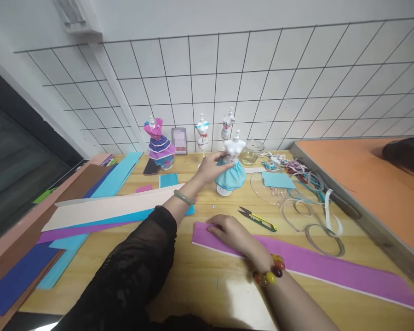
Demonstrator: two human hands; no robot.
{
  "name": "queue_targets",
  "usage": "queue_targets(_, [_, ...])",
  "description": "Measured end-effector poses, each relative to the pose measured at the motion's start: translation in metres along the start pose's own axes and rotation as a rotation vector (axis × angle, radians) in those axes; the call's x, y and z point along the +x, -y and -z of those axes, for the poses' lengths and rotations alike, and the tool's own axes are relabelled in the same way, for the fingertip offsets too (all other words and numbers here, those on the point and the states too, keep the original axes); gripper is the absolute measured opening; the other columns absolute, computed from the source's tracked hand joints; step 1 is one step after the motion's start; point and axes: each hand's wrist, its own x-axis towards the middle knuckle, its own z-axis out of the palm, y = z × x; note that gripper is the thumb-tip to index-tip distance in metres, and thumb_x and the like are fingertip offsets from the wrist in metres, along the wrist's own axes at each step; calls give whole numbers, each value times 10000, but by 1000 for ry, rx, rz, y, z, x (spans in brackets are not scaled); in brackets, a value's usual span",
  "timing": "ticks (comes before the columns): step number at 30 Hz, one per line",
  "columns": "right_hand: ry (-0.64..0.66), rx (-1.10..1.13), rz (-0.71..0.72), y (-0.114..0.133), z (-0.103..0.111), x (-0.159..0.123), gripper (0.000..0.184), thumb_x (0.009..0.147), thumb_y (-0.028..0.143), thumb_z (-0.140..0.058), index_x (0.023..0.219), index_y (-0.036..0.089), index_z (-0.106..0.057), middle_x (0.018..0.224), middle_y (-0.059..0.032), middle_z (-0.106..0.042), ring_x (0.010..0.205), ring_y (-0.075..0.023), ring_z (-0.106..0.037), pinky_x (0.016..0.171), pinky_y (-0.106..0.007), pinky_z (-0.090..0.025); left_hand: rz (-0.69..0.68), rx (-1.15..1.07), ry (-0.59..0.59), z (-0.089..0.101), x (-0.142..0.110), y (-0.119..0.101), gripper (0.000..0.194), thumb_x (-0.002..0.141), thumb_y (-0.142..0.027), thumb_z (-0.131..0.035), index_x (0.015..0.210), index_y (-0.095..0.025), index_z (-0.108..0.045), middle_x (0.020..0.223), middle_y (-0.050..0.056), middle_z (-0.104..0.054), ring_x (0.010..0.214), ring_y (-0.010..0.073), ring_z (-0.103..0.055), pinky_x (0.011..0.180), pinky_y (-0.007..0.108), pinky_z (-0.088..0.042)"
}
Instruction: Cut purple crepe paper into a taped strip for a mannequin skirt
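My left hand (212,169) is closed around the waist of a small white dress form (235,148), thumb in front, fingers behind. A gathered turquoise skirt (232,177) hangs on the form, which stands upright on its round white base. Lower down, my right hand (229,231) lies over the left part of a long purple strip (317,257) with a white lower edge, fingers curled onto it; the fingertips are partly hidden. The strip runs off toward the lower right. Between the hands and to the right lie thread snips (258,219) with yellow and green handles.
Behind stand a form in a layered pink and purple dress (160,145) and two patterned forms (202,133). Long coloured sheets (113,207) overlap at left. A glass jar (251,152), a turquoise piece (278,180), ribbon coils (326,239) and scraps lie at right.
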Motion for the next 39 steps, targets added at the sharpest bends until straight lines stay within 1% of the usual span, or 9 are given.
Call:
queue_targets(4, [24, -6, 15, -4, 0, -1, 215, 838, 295, -514, 924, 202, -688, 946, -65, -698, 849, -186, -614, 784, -288, -429, 20, 19, -58, 16, -9, -7, 420, 633, -401, -730, 939, -128, -639, 982, 104, -651, 922, 198, -590, 821, 333, -455])
queue_targets(8, [69, 25, 14, -7, -3, -1, 226, 844, 324, -495, 841, 191, -677, 866, -49, -697, 766, -174, -610, 714, -281, -445, 65, -1, -82, 31, -21, -10, 448, 613, -399, -745, 957, -136, -631, 1009, 103, -647, 939, 200, -589, 840, 339, -446])
queue_targets(13, [113, 53, -13, -7, -5, -2, 289, 854, 386, -469, 789, 171, -651, 778, -32, -670, 675, -153, -572, 622, -262, -439, 111, -110, -56, 43, -27, -11, 426, 619, -389, -742, 943, -133, -638, 1004, 93, -651, 939, 196, -587, 851, 345, -437])
queue_targets(17, [137, 64, -34, -6, -6, -3, 300, 844, 401, -481, 755, 173, -654, 713, -17, -640, 627, -140, -533, 588, -254, -417, 115, -242, -30, 48, -25, -12, 409, 654, -393, -720, 942, -118, -626, 996, 96, -650, 921, 190, -590, 832, 339, -444])
queue_targets(19, [142, 86, -27, -5, -5, -3, 316, 838, 420, -484, 738, 176, -659, 695, -13, -628, 622, -139, -526, 587, -254, -417, 105, -269, -36, 49, -24, -12, 397, 666, -391, -712, 937, -115, -620, 996, 98, -650, 920, 190, -592, 816, 329, -450])
queue_targets(25, [177, 139, -22, -1, -5, -3, 348, 834, 456, -475, 702, 184, -647, 677, -10, -609, 618, -145, -516, 588, -269, -425, 128, -206, -64, 52, -24, -8, 393, 661, -390, -714, 938, -125, -625, 1006, 88, -652, 920, 185, -594, 822, 323, -451])
queue_targets(31, [194, 230, -61, 3, -2, -4, 339, 820, 472, -503, 756, 171, -645, 761, -35, -641, 688, -151, -547, 630, -266, -434, 162, -113, -77, 52, -26, -14, 394, 629, -369, -738, 937, -142, -645, 974, 67, -650, 929, 188, -576, 843, 333, -435])
queue_targets(34, [155, 327, -123, 5, 4, -6, 341, 800, 488, -533, 792, 169, -653, 734, -27, -644, 652, -138, -544, 605, -255, -428, 157, -117, -23, 50, -27, -17, 395, 621, -370, -741, 926, -137, -648, 938, 58, -642, 896, 179, -572, 827, 328, -433])
queue_targets(39, [-64, 579, -210, 0, 20, -12, 297, 686, 459, -685, 774, 176, -665, 684, -7, -645, 572, -107, -532, 559, -236, -414, 117, -140, 97, 43, -32, -19, 379, 620, -394, -732, 868, -124, -637, 876, 37, -614, 827, 148, -554, 766, 296, -430])
